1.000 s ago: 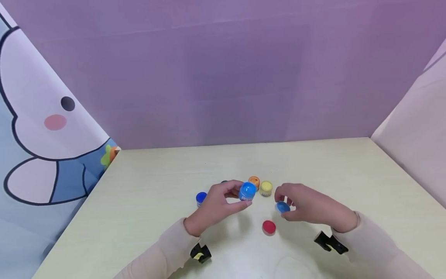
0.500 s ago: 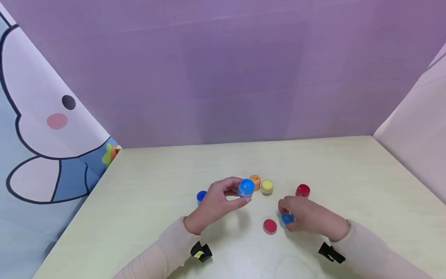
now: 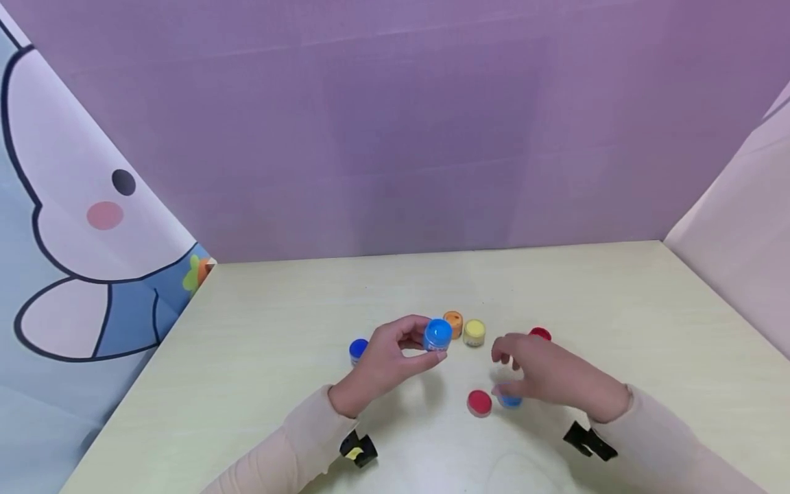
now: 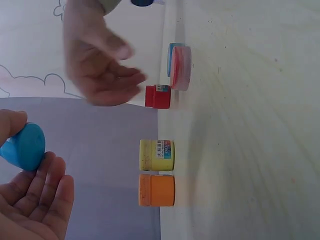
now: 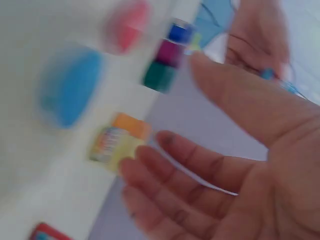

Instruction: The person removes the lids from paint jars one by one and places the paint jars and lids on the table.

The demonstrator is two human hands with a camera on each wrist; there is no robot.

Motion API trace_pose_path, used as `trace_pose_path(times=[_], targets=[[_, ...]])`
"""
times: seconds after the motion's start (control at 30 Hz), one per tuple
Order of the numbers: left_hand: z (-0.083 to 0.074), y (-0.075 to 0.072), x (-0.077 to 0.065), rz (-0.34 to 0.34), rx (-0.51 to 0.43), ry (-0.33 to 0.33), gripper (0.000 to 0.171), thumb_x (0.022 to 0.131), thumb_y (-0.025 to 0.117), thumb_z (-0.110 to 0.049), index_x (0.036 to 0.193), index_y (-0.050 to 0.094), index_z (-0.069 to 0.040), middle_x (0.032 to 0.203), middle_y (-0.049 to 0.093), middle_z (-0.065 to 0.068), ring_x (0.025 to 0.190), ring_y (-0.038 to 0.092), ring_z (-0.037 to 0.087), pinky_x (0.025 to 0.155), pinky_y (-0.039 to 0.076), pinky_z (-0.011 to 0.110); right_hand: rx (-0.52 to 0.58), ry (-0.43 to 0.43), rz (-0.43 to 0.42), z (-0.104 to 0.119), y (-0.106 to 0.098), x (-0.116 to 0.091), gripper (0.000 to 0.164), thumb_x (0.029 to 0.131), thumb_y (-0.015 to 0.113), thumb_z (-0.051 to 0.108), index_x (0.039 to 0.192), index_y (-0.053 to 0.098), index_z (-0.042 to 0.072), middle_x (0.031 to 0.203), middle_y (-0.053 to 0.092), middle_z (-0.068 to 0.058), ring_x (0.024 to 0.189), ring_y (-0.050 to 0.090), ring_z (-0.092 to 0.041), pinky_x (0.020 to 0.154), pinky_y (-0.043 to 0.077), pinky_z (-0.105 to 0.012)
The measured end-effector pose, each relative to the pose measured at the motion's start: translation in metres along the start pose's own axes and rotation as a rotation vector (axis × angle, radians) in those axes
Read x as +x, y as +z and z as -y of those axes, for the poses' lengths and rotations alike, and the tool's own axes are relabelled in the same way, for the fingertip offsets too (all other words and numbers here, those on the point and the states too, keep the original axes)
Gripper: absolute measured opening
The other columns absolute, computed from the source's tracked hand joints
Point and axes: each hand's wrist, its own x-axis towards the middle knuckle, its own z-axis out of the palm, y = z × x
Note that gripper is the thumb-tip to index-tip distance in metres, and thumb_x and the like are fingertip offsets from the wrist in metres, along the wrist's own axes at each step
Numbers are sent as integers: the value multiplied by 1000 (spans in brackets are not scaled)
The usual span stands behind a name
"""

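My left hand (image 3: pixel 385 357) pinches a small light blue paint jar (image 3: pixel 437 334) between thumb and fingers, holding it above the table. The same jar (image 4: pixel 26 146) shows at the left of the left wrist view. My right hand (image 3: pixel 549 374) hovers with relaxed fingers and nothing in its grasp. Below its thumb a blue lid (image 3: pixel 511 399) lies on the table, partly covered by the hand in the head view. Just left of that is a red lid (image 3: pixel 479 403). Behind the right hand stands a red jar (image 3: pixel 540 333), mostly hidden in the head view.
An orange jar (image 3: pixel 454 324) and a yellow jar (image 3: pixel 474 333) stand side by side behind the held jar. A dark blue jar (image 3: pixel 358 349) is left of my left hand. The right wrist view also shows purple (image 5: pixel 170 53) and green (image 5: pixel 159 76) jars. A purple wall (image 3: pixel 432 137) rises behind the table.
My right hand has set the blue lid down beside the red lid, let go of it and lifted slightly away. My left hand keeps the blue jar in nearly the same place.
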Motion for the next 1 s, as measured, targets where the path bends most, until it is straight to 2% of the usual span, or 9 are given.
trace_pose_path(times=[0.2, 0.37, 0.5, 0.67, 0.83, 1.0], targets=[[2, 2, 2, -5, 11, 28, 29, 79, 68, -6, 106, 58, -3, 97, 62, 4, 86, 59, 19, 81, 48, 37, 111, -129, -188, 16, -13, 7, 51, 74, 65, 53, 103, 55, 12, 93, 56, 6, 82, 54, -13, 71, 50, -32], [2, 3, 1, -10, 42, 38, 30, 79, 68, -7, 107, 57, -3, 96, 61, 3, 85, 58, 17, 79, 48, 32, 174, -166, -270, 35, -16, 17, 44, 78, 65, 47, 104, 55, 13, 95, 56, 6, 83, 54, -11, 75, 49, -33], [3, 4, 1, -17, 43, 38, 31, 79, 69, -8, 107, 57, -3, 95, 61, 3, 86, 58, 17, 79, 48, 32, 190, -172, -282, 48, -17, 25, 37, 79, 68, 38, 103, 54, 13, 94, 56, 7, 84, 54, -13, 74, 48, -31], [3, 5, 2, -24, 74, 24, 32, 79, 69, -7, 108, 57, -3, 96, 61, 4, 87, 58, 15, 81, 48, 33, 173, -137, -243, 59, -15, 33, 36, 79, 69, 32, 103, 52, 11, 93, 54, 5, 84, 53, -15, 68, 49, -27], [4, 7, 3, -19, 68, 51, 33, 78, 69, -4, 108, 57, -2, 96, 62, 5, 87, 58, 16, 81, 48, 33, 161, -128, -214, 63, -13, 37, 34, 78, 71, 23, 100, 50, 8, 87, 51, 2, 75, 50, -13, 62, 48, -25], [6, 8, 3, -21, 61, 79, 31, 78, 68, -4, 107, 57, -1, 95, 62, 6, 87, 58, 16, 81, 48, 36, 151, -128, -209, 62, -12, 39, 31, 78, 71, 20, 96, 50, 6, 80, 49, 1, 68, 47, -14, 57, 47, -25]])
